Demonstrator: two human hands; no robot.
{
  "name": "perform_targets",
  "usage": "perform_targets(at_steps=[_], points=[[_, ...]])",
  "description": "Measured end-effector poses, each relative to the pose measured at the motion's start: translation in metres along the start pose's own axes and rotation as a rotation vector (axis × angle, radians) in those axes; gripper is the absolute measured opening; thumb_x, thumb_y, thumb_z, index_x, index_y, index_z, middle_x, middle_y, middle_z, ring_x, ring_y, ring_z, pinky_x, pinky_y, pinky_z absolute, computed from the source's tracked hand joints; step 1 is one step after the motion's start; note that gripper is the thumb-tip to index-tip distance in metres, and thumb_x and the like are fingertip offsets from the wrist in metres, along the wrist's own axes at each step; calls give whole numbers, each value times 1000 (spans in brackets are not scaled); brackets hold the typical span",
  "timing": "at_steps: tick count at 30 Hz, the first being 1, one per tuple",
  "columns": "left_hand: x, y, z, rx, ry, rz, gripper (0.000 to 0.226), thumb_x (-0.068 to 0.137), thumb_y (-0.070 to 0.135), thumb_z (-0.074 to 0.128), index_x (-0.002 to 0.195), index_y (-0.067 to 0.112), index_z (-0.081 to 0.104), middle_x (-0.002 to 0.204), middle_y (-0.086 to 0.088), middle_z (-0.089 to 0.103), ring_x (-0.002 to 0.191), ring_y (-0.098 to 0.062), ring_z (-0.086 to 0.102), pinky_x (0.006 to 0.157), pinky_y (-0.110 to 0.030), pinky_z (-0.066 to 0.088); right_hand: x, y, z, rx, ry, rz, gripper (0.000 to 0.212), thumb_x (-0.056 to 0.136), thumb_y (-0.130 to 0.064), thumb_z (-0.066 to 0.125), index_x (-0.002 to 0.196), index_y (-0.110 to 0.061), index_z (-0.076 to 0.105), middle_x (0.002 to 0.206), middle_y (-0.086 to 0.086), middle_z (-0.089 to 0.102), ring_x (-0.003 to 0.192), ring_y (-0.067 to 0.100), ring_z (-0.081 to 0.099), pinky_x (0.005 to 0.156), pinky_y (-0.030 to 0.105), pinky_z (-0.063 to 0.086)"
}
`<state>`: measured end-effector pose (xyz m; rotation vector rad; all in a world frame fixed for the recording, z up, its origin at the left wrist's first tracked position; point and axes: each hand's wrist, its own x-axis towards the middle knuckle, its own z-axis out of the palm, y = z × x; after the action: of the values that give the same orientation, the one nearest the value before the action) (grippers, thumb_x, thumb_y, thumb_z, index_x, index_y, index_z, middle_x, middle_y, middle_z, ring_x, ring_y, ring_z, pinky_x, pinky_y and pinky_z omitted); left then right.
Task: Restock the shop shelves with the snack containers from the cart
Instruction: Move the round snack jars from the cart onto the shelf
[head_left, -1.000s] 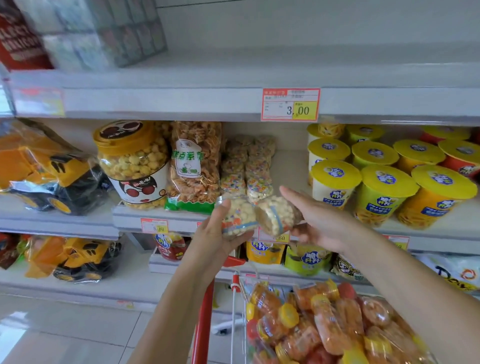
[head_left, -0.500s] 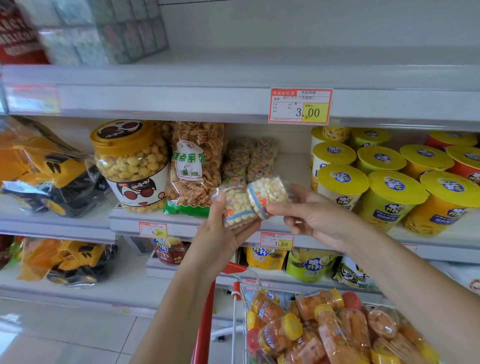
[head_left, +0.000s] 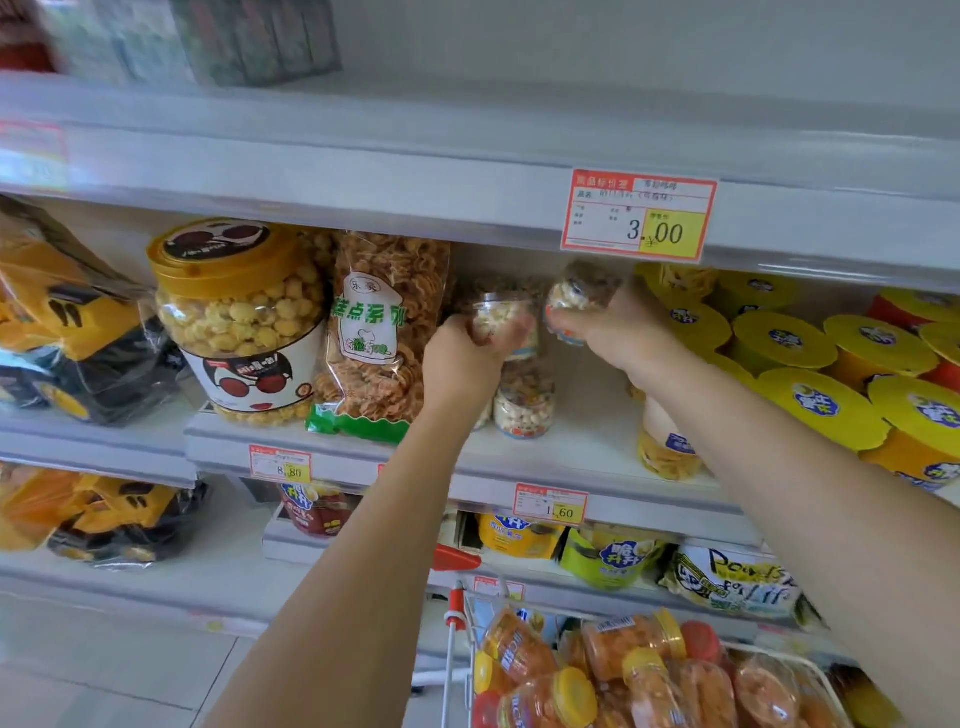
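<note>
Reaching into the middle shelf (head_left: 587, 447), the person carries one small clear snack jar per hand. Left hand (head_left: 462, 358): fingers curled round the left jar (head_left: 501, 314) of pale puffs, held above the stacked jars (head_left: 524, 400), likely to top that column. Right hand (head_left: 626, 332): fingers wrapped round the right jar (head_left: 579, 293), blue-banded and tilted, just beside the first. The cart (head_left: 456, 610) below holds orange-filled jars (head_left: 519, 660).

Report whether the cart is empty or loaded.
Loaded: the cart is piled with orange jars up to its rim.
</note>
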<state>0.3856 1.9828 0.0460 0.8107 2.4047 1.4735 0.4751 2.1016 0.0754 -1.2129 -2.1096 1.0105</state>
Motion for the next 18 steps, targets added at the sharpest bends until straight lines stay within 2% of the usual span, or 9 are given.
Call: perform_targets(at_steps=[2,3,5,7,10,14,18], points=[[20,6,9,57,73,35,59,82,58,60,100,2,56,96,-9,65,90,-28,61,68,-32,43,16,-3,4,-50,3,17,61,75,-36,75,121,-3,52,106,7,55,92,20,54,70,26,39],[31,10,14,83,103,36,61,83,56,60,108,1,54,105,-13,64,96,-31,61,73,-35,45,24,-4,7,-53,-5,25,58,78,-34,74,121,-2,53,107,9,56,94,21,55,71,26,40],[50,15,23,174,122,30,56,90,47,57,119,0,47,116,-15,60,105,-33,59,79,-38,46,38,-3,15,-28,-19,49,58,80,-32,73,125,-2,52,119,13,57,106,25,57,77,27,42],[65,16,32,274,109,46,50,95,36,54,126,-2,42,121,-14,58,110,-30,59,82,-35,47,53,0,25,8,7,78,64,78,-34,75,128,-4,50,126,13,55,113,27,55,87,29,46],[83,12,39,315,76,69,39,98,19,48,130,-1,42,126,-15,57,114,-27,56,88,-31,47,69,0,41,61,36,81,71,74,-41,76,131,-8,49,130,13,55,117,30,54,99,40,45],[98,4,41,331,52,95,34,100,9,36,133,0,41,136,-16,47,126,-25,46,103,-28,35,86,2,63,132,60,58,58,74,-28,80,122,-6,56,123,12,61,111,28,59,95,38,49],[102,-2,39,404,71,134,35,101,8,30,135,-2,37,139,-18,41,128,-26,41,106,-28,28,95,8,77,125,129,57,64,70,-35,82,121,-6,57,121,11,63,111,29,60,93,39,50]])
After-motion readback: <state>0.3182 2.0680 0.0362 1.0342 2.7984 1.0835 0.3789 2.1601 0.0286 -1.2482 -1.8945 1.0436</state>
